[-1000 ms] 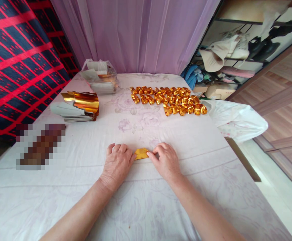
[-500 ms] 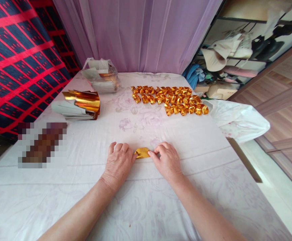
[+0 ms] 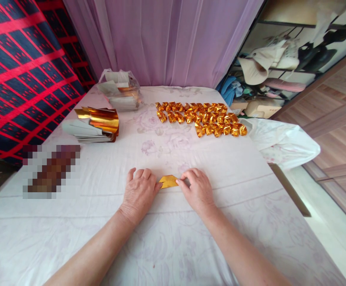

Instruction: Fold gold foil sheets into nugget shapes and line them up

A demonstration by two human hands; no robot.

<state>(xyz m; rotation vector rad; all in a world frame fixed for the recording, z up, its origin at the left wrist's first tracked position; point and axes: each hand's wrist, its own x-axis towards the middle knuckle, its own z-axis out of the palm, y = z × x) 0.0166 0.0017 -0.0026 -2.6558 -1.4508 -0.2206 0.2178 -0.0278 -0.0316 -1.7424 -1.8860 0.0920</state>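
Observation:
Between my hands a small folded piece of gold foil paper [image 3: 169,181] lies low over the cloth, flat and long from side to side. My left hand [image 3: 140,192] grips its left end near the thumb, palm down with the other fingers bent. At the right end, my right hand [image 3: 197,190] pinches the paper between thumb and curled fingers. Farther back, several folded gold foil pieces [image 3: 207,117] sit in rows. A stack of foil sheets [image 3: 104,121], gold and grey, lies curled at the back left.
A clear plastic bag [image 3: 121,89] of more sheets stands behind the stack. The table [image 3: 167,246] has a pale flowered cloth. A blurred-out patch [image 3: 54,169] covers something at left. Beyond the right edge are a white plastic bag [image 3: 286,141] and a shelf [image 3: 280,71] with shoes.
The gold paper's top surface looks smoother and flatter, and the dark crease near its left end has shrunk. Both hands stay almost in place.

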